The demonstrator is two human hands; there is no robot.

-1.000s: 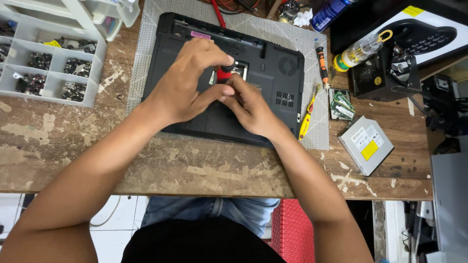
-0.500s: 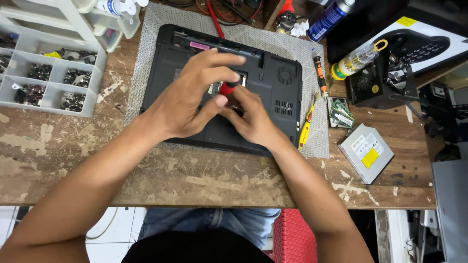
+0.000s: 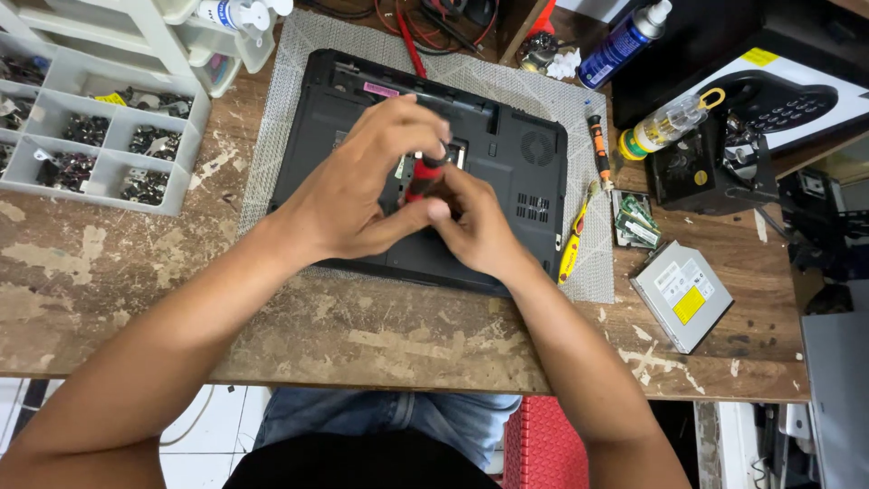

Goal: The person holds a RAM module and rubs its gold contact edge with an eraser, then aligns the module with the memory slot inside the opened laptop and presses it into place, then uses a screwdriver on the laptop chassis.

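At the far left edge of the workbench (image 3: 109,272) sits a clear compartment organizer (image 3: 90,145) filled with small dark parts, and behind it, near the back left corner, a white drawer unit (image 3: 136,32). Your left hand (image 3: 362,186) comes in over the grey mat (image 3: 299,109) and rests on the upturned black laptop (image 3: 507,154), its fingers curled together around a red-handled screwdriver (image 3: 423,179) that stands nearly upright over the middle of the laptop's underside. Your right hand (image 3: 475,226) sits just beside and touching the left, its thumb and fingers pinched on the lower part of the same screwdriver; the tip is hidden behind your fingers. To the right of the laptop, on the mat's right edge, lie an orange-and-black screwdriver (image 3: 598,145) and a yellow-handled tool (image 3: 573,246). Just off the mat are green memory modules (image 3: 635,222), and nearer the front edge a silver optical drive (image 3: 682,294) with a yellow label. Toward the back right corner stand a blue spray can (image 3: 623,43) and a small clear bottle (image 3: 668,120) beside a black box-shaped device (image 3: 701,167).
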